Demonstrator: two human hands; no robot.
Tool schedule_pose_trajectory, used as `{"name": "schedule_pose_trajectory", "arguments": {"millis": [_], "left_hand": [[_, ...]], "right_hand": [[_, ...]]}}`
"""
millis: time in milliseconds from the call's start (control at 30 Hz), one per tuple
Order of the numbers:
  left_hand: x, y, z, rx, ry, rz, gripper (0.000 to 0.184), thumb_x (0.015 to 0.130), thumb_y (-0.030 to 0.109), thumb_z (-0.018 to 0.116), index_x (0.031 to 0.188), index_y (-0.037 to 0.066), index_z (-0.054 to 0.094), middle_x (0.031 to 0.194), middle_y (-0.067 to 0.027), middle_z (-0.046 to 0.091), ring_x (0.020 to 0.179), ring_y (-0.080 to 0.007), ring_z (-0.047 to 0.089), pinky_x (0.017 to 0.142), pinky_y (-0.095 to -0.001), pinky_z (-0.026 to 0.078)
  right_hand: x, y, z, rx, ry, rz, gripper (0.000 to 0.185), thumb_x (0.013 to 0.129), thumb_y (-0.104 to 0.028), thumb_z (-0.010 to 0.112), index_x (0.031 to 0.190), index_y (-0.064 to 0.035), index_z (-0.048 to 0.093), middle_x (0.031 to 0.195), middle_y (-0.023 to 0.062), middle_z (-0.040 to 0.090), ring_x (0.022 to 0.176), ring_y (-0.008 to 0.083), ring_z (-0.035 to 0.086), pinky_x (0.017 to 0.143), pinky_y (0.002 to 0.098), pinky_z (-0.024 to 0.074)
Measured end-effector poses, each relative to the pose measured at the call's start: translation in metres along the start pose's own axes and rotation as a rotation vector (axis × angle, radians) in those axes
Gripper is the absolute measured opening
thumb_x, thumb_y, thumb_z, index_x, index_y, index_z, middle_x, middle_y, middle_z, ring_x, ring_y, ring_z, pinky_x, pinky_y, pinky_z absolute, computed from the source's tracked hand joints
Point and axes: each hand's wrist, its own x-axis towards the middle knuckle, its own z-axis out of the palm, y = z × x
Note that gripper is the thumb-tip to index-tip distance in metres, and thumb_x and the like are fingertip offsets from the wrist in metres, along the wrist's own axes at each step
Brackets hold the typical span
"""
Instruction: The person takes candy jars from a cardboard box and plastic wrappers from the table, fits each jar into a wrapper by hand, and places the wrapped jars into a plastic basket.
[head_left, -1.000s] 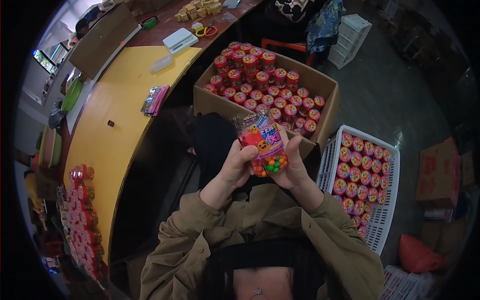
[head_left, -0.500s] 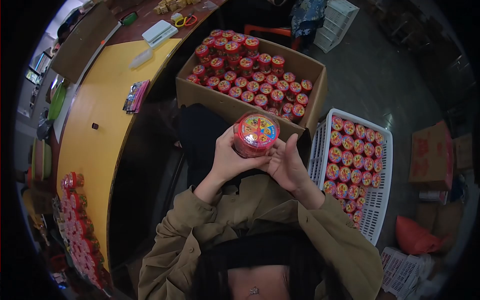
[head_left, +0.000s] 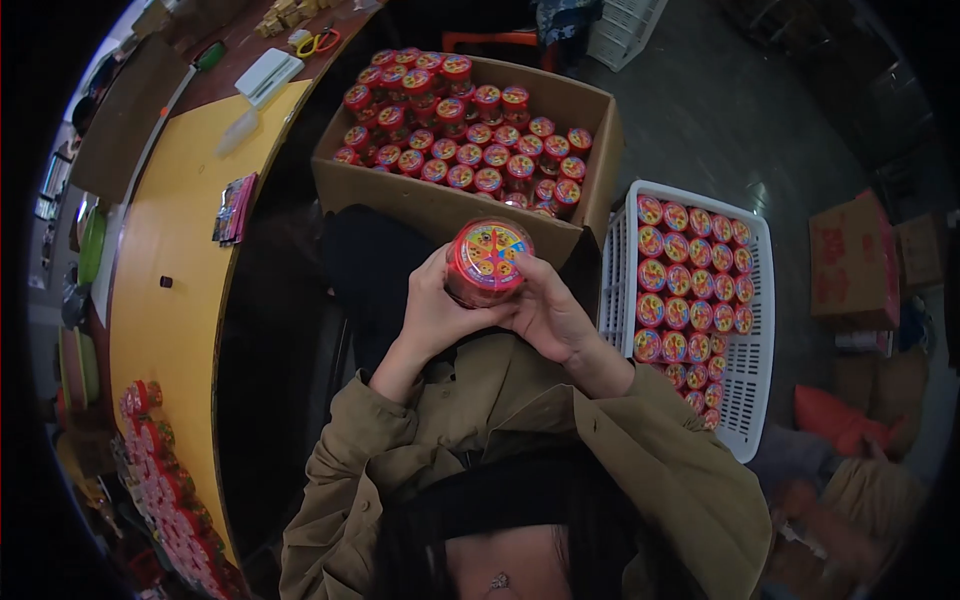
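Observation:
In front of my chest is a clear plastic jar (head_left: 488, 262) with a red lid and a round yellow-and-blue label on top. My left hand (head_left: 432, 312) wraps round its left side. My right hand (head_left: 552, 312) closes on it from the right, with the thumb near the lid's edge; its other fingers are partly hidden. Just beyond the jar stands a cardboard box (head_left: 440, 205) full of similar red-lidded jars (head_left: 470, 155). To my right, a white plastic crate (head_left: 757, 370) holds rows of the same jars (head_left: 700, 255).
A yellow table (head_left: 170, 340) on the left bears pink packets (head_left: 236, 210), a white scale (head_left: 268, 77) and stacked red-lidded items (head_left: 165, 480). Cardboard cartons (head_left: 855, 260) and a red bag (head_left: 838, 418) lie at the right. A blurred person (head_left: 850, 510) is at the lower right.
My right hand's raised thumb has come down onto the jar near its lid. The view has shifted slightly, and a person has appeared at the lower right.

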Motion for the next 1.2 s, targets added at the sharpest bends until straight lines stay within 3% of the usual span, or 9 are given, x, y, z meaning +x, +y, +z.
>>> {"name": "schedule_pose_trajectory", "arguments": {"millis": [500,567,667,733,833,967,1067,1167,1200], "left_hand": [[-0.009,-0.016,0.034,-0.272,-0.309,-0.285,0.054,0.062,0.006,0.079,0.109,-0.001,0.054,0.099,-0.0089,0.062,0.092,-0.0164,0.06,0.082,-0.0301,0.048],[-0.006,-0.012,0.039,-0.282,-0.419,-0.326,0.069,0.061,0.01,0.081,0.12,-0.001,0.046,0.112,-0.0109,0.057,0.102,-0.0176,0.056,0.087,-0.0316,0.046],[0.0,-0.002,0.05,-0.029,-0.539,-0.071,0.115,0.056,0.023,0.085,0.141,0.004,0.011,0.138,-0.018,0.03,0.127,-0.0274,0.035,0.103,-0.0397,0.031],[0.002,-0.004,0.05,0.011,-0.511,-0.061,0.116,0.055,0.024,0.085,0.141,0.005,0.01,0.139,-0.0197,0.029,0.128,-0.0306,0.034,0.104,-0.0413,0.031],[0.001,-0.012,0.045,-0.074,-0.495,-0.181,0.105,0.062,0.02,0.081,0.142,0.008,0.014,0.138,-0.0164,0.032,0.126,-0.0288,0.038,0.102,-0.0396,0.033],[-0.002,-0.014,0.037,-0.17,-0.507,-0.256,0.085,0.07,0.01,0.074,0.139,0.007,0.024,0.132,-0.0137,0.04,0.117,-0.0244,0.046,0.099,-0.0363,0.037],[0.002,-0.015,0.024,-0.199,-0.515,-0.305,0.079,0.07,0.006,0.073,0.136,0.006,0.031,0.128,-0.0128,0.045,0.11,-0.0209,0.051,0.096,-0.0335,0.039],[0.008,-0.03,-0.007,-0.116,-0.486,-0.291,0.069,0.074,0.005,0.068,0.135,0.006,0.035,0.126,-0.0113,0.046,0.107,-0.0174,0.052,0.094,-0.0307,0.041],[0.011,-0.034,-0.02,-0.054,-0.469,-0.273,0.067,0.076,0.005,0.066,0.135,0.007,0.035,0.126,-0.0113,0.046,0.107,-0.0176,0.052,0.094,-0.0308,0.041]], "right_hand": [[-0.016,0.012,-0.03,0.177,0.074,-0.101,0.052,0.083,-0.04,0.059,0.119,-0.0035,0.048,0.111,0.0099,0.057,0.099,0.0183,0.058,0.085,0.0332,0.0484],[-0.021,0.014,-0.05,0.144,0.068,-0.113,0.052,0.083,-0.039,0.06,0.119,-0.0035,0.048,0.111,0.0099,0.057,0.099,0.0186,0.058,0.085,0.0342,0.0488],[-0.053,-0.007,-0.07,0.192,0.127,-0.183,0.051,0.081,-0.035,0.062,0.119,-0.003,0.048,0.112,0.0109,0.057,0.101,0.0203,0.058,0.087,0.0391,0.0495],[-0.084,-0.027,-0.102,0.26,0.234,-0.374,0.051,0.081,-0.03,0.061,0.12,-0.0013,0.045,0.116,0.0121,0.055,0.106,0.0224,0.055,0.089,0.0453,0.0482],[-0.142,-0.067,-0.169,0.096,0.475,-0.776,0.047,0.08,-0.029,0.062,0.116,-0.002,0.049,0.111,0.0093,0.058,0.101,0.0205,0.057,0.088,0.0383,0.0471],[-0.222,-0.069,-0.29,-0.108,1.198,-0.827,0.037,0.077,-0.03,0.065,0.104,-0.0066,0.058,0.091,0.0033,0.064,0.081,0.0122,0.058,0.067,0.0244,0.0422],[-0.232,-0.054,-0.326,-0.083,1.263,-0.723,0.031,0.074,-0.031,0.069,0.094,-0.0095,0.06,0.079,-0.0014,0.06,0.068,0.0103,0.053,0.066,0.0252,0.0421],[-0.23,-0.035,-0.377,0.045,1.216,-0.587,0.043,0.073,-0.033,0.071,0.106,-0.0094,0.057,0.086,0.0041,0.06,0.077,0.0154,0.056,0.073,0.0323,0.0454],[-0.228,-0.032,-0.383,0.121,1.147,-0.556,0.045,0.072,-0.032,0.071,0.11,-0.0166,0.052,0.091,0.0029,0.058,0.083,0.017,0.054,0.079,0.0331,0.044]]}}
